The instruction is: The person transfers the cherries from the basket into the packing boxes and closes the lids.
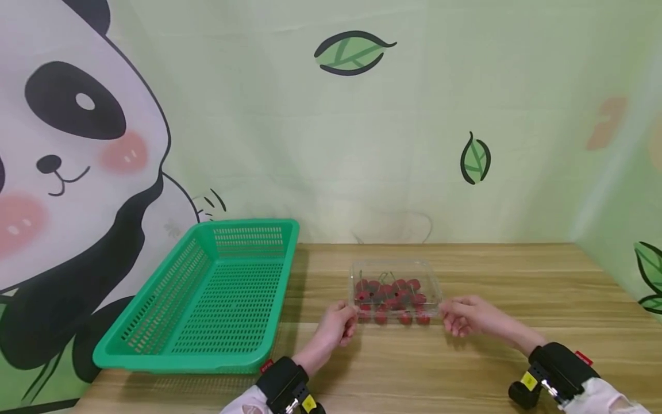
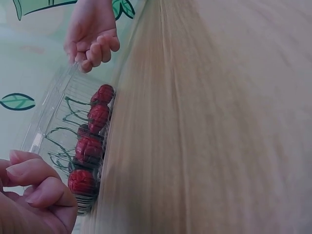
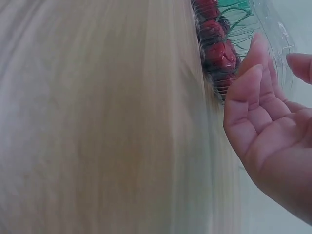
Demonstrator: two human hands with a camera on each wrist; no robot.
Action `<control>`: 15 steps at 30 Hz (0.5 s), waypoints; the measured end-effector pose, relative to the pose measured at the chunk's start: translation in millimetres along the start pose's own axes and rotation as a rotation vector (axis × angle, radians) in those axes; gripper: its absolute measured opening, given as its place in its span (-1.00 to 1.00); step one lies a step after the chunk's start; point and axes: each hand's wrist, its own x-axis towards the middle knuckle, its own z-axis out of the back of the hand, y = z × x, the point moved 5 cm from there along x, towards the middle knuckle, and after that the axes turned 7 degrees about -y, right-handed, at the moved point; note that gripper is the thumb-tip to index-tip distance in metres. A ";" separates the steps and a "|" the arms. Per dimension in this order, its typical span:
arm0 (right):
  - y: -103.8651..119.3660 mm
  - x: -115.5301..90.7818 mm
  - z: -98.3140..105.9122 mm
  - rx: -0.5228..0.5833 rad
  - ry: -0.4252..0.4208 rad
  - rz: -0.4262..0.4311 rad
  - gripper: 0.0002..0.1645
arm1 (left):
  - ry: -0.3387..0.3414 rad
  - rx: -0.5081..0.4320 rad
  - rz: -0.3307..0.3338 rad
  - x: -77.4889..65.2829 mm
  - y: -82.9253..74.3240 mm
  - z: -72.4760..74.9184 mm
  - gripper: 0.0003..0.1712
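A clear plastic clamshell box (image 1: pixel 395 270) stands on the table with red cherries (image 1: pixel 395 294) inside, their thin green stems showing through it. At its front left corner, my left hand (image 1: pixel 338 323) pinches the lid's edge, fingers curled. My right hand (image 1: pixel 468 316) is at the front right corner, holding the lid's edge between thumb and curled fingers. In the right wrist view, the thumb (image 3: pixel 301 67) is on one side of the clear edge and the fingers (image 3: pixel 248 87) on the other. The left wrist view shows the cherries (image 2: pixel 89 148) lying low in the box.
A green plastic basket (image 1: pixel 273 322) with slotted walls stands to the left of the box, its bottom bare. Wood-grain table (image 1: pixel 414 374) surface runs up to a cloth backdrop (image 1: pixel 258 144) printed with a panda and leaves. Each wrist wears a black strap (image 1: pixel 281 382) with a camera.
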 end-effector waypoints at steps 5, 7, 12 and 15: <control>-3.9 -1.0 -2.9 0.090 0.047 0.013 -0.65 | 0.006 0.013 0.001 0.0 1.5 -0.4 -0.76; -5.2 -1.1 -4.0 0.128 0.062 0.014 -0.65 | 0.006 0.011 -0.004 0.2 1.8 -0.7 -0.76; -7.0 -1.0 -6.4 0.227 0.073 0.030 -0.67 | -0.005 -0.014 -0.011 1.1 1.9 -0.9 -0.78; -7.7 -1.2 -7.1 0.259 0.067 0.030 -0.66 | -0.012 -0.029 -0.016 1.7 1.4 -1.3 -0.77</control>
